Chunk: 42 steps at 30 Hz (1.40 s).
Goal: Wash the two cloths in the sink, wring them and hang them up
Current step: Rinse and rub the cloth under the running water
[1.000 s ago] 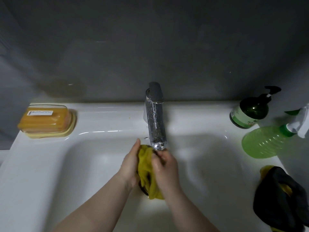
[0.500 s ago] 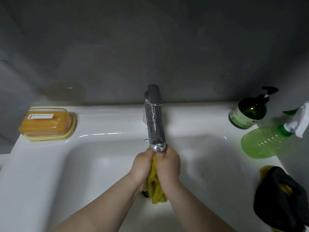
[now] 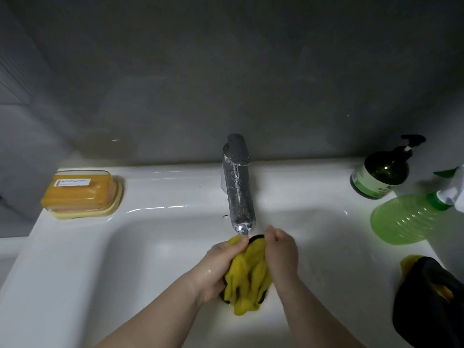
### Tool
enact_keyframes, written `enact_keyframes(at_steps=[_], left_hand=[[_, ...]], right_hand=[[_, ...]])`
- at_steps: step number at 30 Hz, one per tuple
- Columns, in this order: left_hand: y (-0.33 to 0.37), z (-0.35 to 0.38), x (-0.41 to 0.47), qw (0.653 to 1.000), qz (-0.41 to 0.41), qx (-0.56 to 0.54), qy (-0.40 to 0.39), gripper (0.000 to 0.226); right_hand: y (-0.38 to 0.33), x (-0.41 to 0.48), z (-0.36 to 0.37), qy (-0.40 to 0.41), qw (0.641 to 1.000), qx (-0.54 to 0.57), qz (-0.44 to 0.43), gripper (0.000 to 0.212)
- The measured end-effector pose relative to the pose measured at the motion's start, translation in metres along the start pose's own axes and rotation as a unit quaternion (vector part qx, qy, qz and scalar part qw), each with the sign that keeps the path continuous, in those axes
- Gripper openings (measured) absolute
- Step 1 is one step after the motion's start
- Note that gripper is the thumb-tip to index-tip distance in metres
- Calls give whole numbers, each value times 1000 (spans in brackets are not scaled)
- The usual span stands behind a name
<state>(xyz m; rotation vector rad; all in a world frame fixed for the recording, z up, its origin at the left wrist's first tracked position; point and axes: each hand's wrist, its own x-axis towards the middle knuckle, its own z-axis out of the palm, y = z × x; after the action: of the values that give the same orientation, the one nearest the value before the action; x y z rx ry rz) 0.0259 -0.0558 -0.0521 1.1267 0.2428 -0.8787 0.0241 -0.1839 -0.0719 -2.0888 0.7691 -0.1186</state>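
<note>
The yellow cloth (image 3: 247, 272) is gripped by the left hand (image 3: 221, 264) and the right hand (image 3: 282, 252), under the tap (image 3: 239, 197), over the sink (image 3: 100, 272). Water could be splashed out if it is rubbed too hard.

Place: a home bathroom.
Basin: a white sink (image 3: 150, 247) with a tap (image 3: 239, 197) is standing against a grey wall (image 3: 226, 71).
Rim: a soap box (image 3: 80, 193) and a pump bottle (image 3: 381, 174) are sitting there.
</note>
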Motion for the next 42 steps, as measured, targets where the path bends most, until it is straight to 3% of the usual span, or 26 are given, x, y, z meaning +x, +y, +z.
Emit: enact_keyframes(at_steps=[2, 5, 8, 12, 15, 18, 20, 22, 25, 26, 28, 29, 31, 34, 36, 38, 41, 42], left_hand=[[4, -18, -6, 996, 23, 78, -33, 22], [12, -41, -10, 977, 66, 194, 58, 22], [22, -53, -8, 968, 103, 179, 141, 21], [26, -58, -5, 972, 120, 141, 143, 15], [30, -56, -6, 974, 137, 127, 132, 15], [32, -47, -5, 972, 152, 128, 122, 14], [32, -37, -4, 970, 157, 160, 92, 14], [33, -25, -3, 965, 162, 204, 43, 18], [37, -12, -3, 950, 168, 261, 13, 24], [39, -11, -2, 945, 178, 274, 30, 21], [41, -16, 0, 941, 197, 264, 80, 14], [42, -21, 0, 948, 194, 239, 77, 17], [39, -32, -2, 966, 159, 201, -18, 35], [24, -39, -3, 944, 51, 296, -138, 37], [8, -41, 1, 904, -10, 412, -111, 32], [-3, -40, 8, 887, -38, 455, -74, 29], [-7, -34, 11, 892, -35, 447, -62, 8], [-5, -34, 11, 901, -32, 430, -50, 16]], right_hand=[[13, 15, -14, 31, 998, 36, 33, 43], [21, 15, -28, 60, 994, 71, 51, 44], [23, 11, -32, 41, 997, 67, 25, 46], [21, 9, -32, -21, 999, 44, 8, 50], [18, 12, -35, -76, 996, 32, 30, 47], [11, 7, -37, -171, 982, 54, 66, 28], [1, -2, -33, -262, 948, 155, 87, 17], [-10, -9, -25, -357, 900, 238, 73, 37], [-26, -18, -14, -419, 906, 58, -19, 27], [-29, -18, -11, -392, 919, -5, -39, 23], [-27, -13, -9, -339, 939, -22, -48, 23], [-25, -12, -10, -333, 941, 7, -51, 21], [-23, -12, -13, -352, 931, 93, -39, 14], [-16, -12, -21, -424, 879, 219, 11, 21], [-10, -11, -25, -448, 858, 245, 47, 22], [-6, -10, -28, -458, 851, 249, 63, 24], [-3, -7, -38, -437, 848, 292, 72, 23], [-3, -5, -43, -418, 850, 312, 76, 25]])
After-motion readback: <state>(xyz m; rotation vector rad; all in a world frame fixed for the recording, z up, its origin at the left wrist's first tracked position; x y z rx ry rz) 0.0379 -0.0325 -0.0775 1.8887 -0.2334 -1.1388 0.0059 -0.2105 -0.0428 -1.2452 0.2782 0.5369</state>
